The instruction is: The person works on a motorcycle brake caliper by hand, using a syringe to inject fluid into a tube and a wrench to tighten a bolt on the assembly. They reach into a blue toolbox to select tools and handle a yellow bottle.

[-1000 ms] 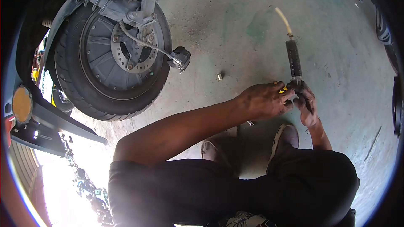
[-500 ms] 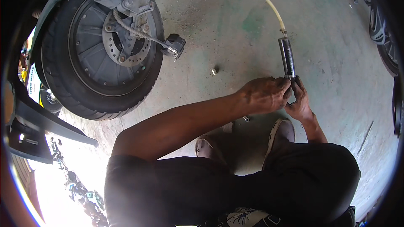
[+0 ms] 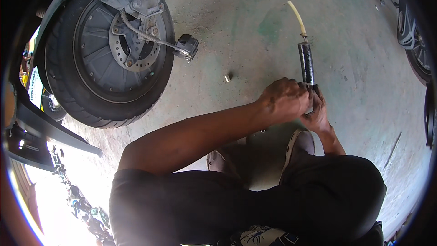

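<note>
Both my hands are closed round the lower end of a slim black cylinder (image 3: 306, 64) with a shiny, wrapped-looking surface. From its far end sticks out a curved, yellowish hose (image 3: 297, 17). My left hand (image 3: 287, 100) reaches across and grips from the left, its back upward. On the other side my right hand (image 3: 318, 114) pinches the same end. What lies between the fingers is hidden. At the left stands a wheel (image 3: 52, 70) with a drilled brake disc (image 3: 122, 58). A black brake caliper (image 3: 185, 47) hangs off the wheel's right side on its hose.
A small metal cylindrical piece (image 3: 228, 78) lies on the concrete floor (image 3: 227, 13). My shoes (image 3: 300, 142) are below my hands. Another vehicle's wheel (image 3: 419, 61) is at the far right. Dark bodywork (image 3: 59, 132) juts in at the left.
The whole view has shifted slightly, so most things sit a little further left. Both hands keep their hold on the black cylinder.
</note>
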Motion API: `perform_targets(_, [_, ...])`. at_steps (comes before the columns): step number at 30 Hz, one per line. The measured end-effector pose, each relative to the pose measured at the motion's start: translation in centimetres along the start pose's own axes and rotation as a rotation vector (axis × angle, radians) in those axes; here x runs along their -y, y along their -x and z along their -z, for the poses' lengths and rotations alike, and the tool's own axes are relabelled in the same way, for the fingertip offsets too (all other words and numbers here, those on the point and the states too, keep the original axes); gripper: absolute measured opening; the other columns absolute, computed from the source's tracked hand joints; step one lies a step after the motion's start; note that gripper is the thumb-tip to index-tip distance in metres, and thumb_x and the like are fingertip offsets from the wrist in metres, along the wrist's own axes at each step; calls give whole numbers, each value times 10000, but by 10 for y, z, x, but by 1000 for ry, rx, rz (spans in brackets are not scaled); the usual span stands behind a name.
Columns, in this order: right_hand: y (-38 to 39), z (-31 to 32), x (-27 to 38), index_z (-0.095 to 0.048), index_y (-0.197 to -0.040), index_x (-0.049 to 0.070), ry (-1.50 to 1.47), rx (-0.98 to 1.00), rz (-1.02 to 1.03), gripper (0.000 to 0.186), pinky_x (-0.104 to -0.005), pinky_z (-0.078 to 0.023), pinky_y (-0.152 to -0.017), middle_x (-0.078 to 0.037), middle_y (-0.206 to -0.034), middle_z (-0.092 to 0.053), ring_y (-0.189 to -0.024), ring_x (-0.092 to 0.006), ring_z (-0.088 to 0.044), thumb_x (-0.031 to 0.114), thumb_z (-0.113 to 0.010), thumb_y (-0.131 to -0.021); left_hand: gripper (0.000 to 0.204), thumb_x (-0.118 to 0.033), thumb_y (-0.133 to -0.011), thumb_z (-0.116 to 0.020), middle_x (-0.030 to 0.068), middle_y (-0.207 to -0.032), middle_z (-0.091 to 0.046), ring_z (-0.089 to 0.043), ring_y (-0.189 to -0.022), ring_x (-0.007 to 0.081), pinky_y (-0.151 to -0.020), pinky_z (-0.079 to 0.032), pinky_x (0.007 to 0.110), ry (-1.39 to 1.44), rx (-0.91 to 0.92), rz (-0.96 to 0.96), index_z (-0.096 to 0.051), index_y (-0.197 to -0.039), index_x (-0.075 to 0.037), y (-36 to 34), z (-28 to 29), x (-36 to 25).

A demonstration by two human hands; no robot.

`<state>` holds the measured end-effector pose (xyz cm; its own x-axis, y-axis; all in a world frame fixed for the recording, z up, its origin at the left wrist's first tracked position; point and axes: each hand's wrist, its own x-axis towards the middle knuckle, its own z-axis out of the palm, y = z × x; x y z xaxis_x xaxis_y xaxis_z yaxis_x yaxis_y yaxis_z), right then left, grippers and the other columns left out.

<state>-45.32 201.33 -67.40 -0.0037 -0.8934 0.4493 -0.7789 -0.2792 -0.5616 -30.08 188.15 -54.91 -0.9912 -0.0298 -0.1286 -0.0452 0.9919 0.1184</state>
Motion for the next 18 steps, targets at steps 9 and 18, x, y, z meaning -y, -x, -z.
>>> perform_targets(9, [1, -2, 4, -506, -1208, -55, -92, 18, -100, 665, -531, -432, -957, -257, -1164, -573, -1121, -491, -504, 56, -760, -603, 418, -296, -886, -588, 179, -948, -630, -674, -788, 283, -681, -544, 378, 110, -90, -69, -564, -1147, 31, 6, -8, 11])
perform_targets(18, [-9, 14, 16, -532, -1211, -36, -90, 78, -276, 650, -478, -425, -984, -238, -1187, -576, -1135, -465, -501, 122, -782, -633, 389, -367, -883, -618, 161, -1084, -597, -665, -847, 275, -715, -538, 440, 112, -198, -56, -616, -1122, -60, 6, -17, 18])
